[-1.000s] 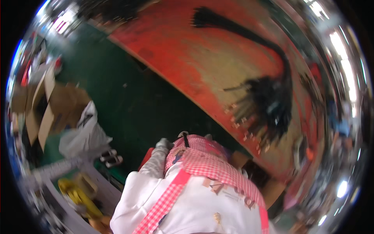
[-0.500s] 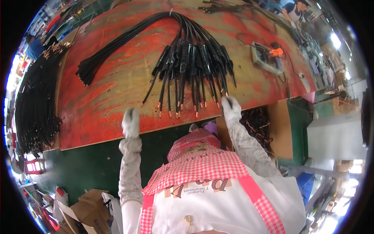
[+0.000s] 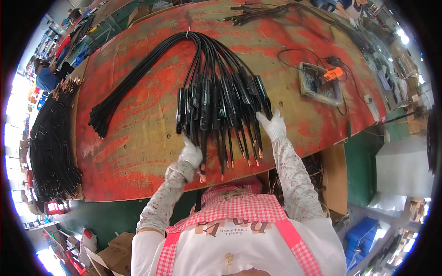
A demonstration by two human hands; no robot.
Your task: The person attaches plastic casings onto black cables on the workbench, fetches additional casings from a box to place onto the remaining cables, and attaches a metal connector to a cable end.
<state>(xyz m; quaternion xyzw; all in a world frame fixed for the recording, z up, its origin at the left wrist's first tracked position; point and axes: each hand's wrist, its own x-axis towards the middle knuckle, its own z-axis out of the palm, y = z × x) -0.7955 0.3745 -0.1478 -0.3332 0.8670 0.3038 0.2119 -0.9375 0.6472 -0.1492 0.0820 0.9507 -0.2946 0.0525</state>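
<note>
A big bundle of black cables (image 3: 216,92) lies fanned out on the worn red table (image 3: 138,142), tied at the far end, with thick plugs in the middle and bare copper tips toward me. My left hand (image 3: 191,154), in a white glove, is closed around cables at the bundle's near left side. My right hand (image 3: 272,124), also gloved, rests with its fingers spread against the right edge of the bundle, touching the outermost plug. I wear a white apron with red checked straps (image 3: 239,216).
Another heap of black cables (image 3: 50,142) hangs over the table's left end. A grey test box with an orange clip (image 3: 321,83) sits at the right, with more cables (image 3: 262,11) at the far edge. Cardboard boxes (image 3: 115,250) and a blue bin (image 3: 363,237) stand below. A person (image 3: 46,76) sits at the far left.
The view swung from the floor back to the table. Both hands moved from the table's near edge onto the cable bundle, the left closing on cables, the right spreading at its right side.
</note>
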